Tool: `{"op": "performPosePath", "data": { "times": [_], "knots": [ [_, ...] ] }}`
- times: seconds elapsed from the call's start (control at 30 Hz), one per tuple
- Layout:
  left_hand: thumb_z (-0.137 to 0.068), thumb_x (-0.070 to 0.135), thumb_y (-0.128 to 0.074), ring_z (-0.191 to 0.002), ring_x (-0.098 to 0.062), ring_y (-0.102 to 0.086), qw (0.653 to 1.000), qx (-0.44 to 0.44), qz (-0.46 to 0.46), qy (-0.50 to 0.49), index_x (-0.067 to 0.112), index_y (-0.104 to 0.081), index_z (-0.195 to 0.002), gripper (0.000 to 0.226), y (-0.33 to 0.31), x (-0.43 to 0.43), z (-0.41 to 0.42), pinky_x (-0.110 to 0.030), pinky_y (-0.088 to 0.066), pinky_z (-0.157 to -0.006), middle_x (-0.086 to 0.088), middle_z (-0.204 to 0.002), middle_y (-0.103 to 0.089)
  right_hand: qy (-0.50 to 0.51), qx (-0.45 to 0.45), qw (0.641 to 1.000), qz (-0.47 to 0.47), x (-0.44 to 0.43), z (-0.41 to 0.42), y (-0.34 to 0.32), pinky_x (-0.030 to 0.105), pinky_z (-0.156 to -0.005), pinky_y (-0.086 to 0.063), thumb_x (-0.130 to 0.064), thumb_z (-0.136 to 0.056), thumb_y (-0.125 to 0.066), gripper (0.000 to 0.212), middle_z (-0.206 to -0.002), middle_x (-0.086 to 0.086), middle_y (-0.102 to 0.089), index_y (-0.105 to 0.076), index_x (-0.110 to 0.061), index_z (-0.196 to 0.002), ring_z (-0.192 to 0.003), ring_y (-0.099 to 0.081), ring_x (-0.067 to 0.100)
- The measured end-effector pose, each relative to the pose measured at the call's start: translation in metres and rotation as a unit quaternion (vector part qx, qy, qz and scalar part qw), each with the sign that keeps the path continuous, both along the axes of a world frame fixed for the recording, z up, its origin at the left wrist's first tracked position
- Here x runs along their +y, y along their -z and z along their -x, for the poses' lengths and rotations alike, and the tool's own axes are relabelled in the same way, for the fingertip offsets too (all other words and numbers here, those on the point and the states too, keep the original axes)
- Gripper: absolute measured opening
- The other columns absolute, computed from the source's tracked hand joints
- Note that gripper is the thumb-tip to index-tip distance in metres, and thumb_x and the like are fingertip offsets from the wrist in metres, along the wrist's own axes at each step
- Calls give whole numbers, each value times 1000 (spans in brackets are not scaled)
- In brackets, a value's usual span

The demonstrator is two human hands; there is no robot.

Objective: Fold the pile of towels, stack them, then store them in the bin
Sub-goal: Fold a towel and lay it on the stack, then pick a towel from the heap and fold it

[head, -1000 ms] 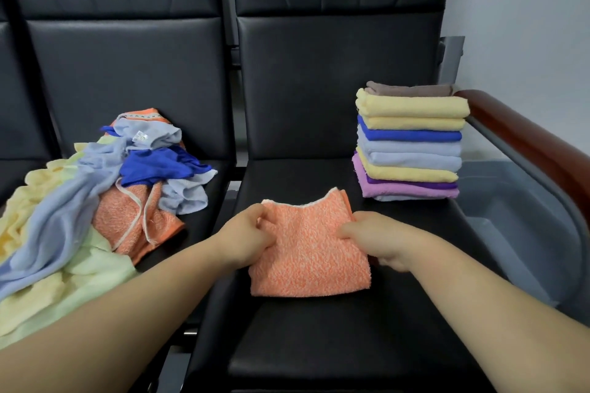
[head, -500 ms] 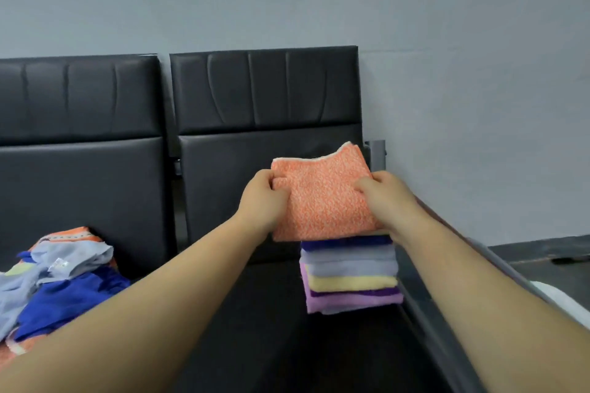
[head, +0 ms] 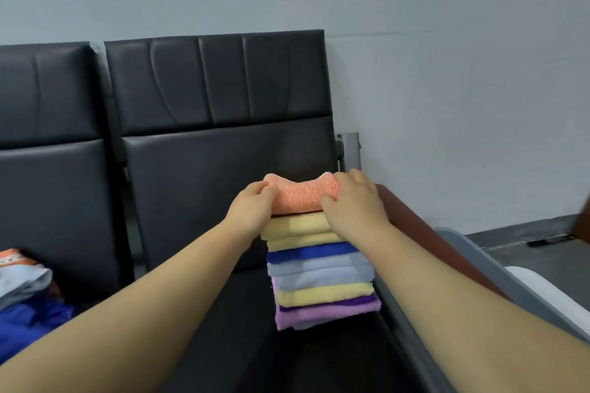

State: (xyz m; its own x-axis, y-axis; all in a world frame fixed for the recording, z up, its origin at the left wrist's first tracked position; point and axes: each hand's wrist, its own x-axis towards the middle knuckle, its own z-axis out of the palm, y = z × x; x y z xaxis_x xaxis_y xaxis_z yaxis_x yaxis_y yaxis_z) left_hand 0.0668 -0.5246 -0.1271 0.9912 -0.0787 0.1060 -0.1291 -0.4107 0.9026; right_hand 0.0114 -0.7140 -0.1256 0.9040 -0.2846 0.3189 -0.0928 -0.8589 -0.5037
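black seat (head: 223, 329) below; both arms reach toward 12 o'clock, left hand (head: 252, 206) and right hand (head: 352, 204) gripping orange towel (head: 300, 198) between them, atop stack (head: 319, 271).

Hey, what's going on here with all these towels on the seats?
A person is holding a folded orange towel on top of a stack of folded towels on a black seat. The left hand and right hand grip its two ends. An unfolded pile lies on the next seat.
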Motion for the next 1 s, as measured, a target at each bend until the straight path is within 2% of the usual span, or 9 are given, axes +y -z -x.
{"op": "performPosePath", "data": {
  "times": [0.1,0.17,0.23,0.37,0.43,0.53,0.7,0.8,1.0],
  "knots": [
    [-93,49,-54,-113,-15,-63,999,-18,-32,17,30,-56,-141,52,4,27,34,-39,-53,-98,7,-126,-66,-8,24,999,22,28,38,4,46,-120,-33,-45,-101,-50,56,-164,7,-28,-44,-20,-151,-148,-28,32],
    [-95,40,-63,-124,-16,-57,997,-31,-72,10,28,-49,-148,56,11,48,56,-28,-50,-93,3,-140,-57,-18,41,999,24,50,60,12,46,-115,-38,-45,-100,-51,48,-157,5,-33,-49,-22,-143,-142,-35,30],
    [-95,33,-66,-125,-17,-55,991,-39,-129,6,30,-41,-153,63,18,79,79,-29,-54,-86,1,-151,-47,-35,61,997,9,80,79,20,44,-107,-44,-44,-100,-53,38,-143,-1,-42,-54,-23,-132,-132,-44,26],
    [-91,31,-70,-85,-1,-57,981,-27,-193,-25,32,-41,-151,67,27,160,111,-28,-55,-72,3,-143,-48,-113,109,987,-16,150,100,35,40,-113,-43,-46,-101,-57,54,-153,-2,-41,-48,-23,-149,-141,-41,24],
    [-88,33,-73,-88,-7,-60,975,-13,-218,-50,29,-47,-146,64,32,204,125,-29,-52,-78,2,-129,-56,-156,117,981,-22,186,104,39,38,-111,-44,-45,-101,-58,58,-157,-3,-38,-45,-24,-153,-142,-42,22],
    [-85,33,-75,-111,-17,-61,961,17,-258,-94,25,-55,-139,58,47,264,141,-32,-49,-94,-1,-131,-59,-217,147,964,-41,235,105,45,34,-104,-49,-40,-102,-59,54,-157,-6,-38,-46,-26,-152,-134,-50,20],
    [-82,41,-63,-112,-24,-63,911,60,-384,-140,26,-65,-122,42,67,360,154,-32,-49,-89,-3,-125,-64,-318,222,922,9,319,91,54,30,-98,-49,-29,-99,-57,43,-148,-2,-54,-58,-29,-141,-125,-58,22],
    [-83,38,-67,-104,-30,-66,901,51,-385,-191,21,-67,-112,33,72,416,150,-36,-52,-84,-8,-127,-65,-352,242,904,17,373,81,62,29,-98,-50,-31,-96,-60,38,-140,-2,-61,-64,-29,-134,-120,-60,20],
    [-86,48,-61,-109,-36,-59,876,118,-356,-302,26,-56,-125,45,92,479,147,-43,-51,-95,-10,-123,-53,-392,235,889,-6,471,63,78,28,-92,-51,-26,-94,-60,28,-128,-4,-68,-71,-27,-119,-116,-64,21]
  ]
}}
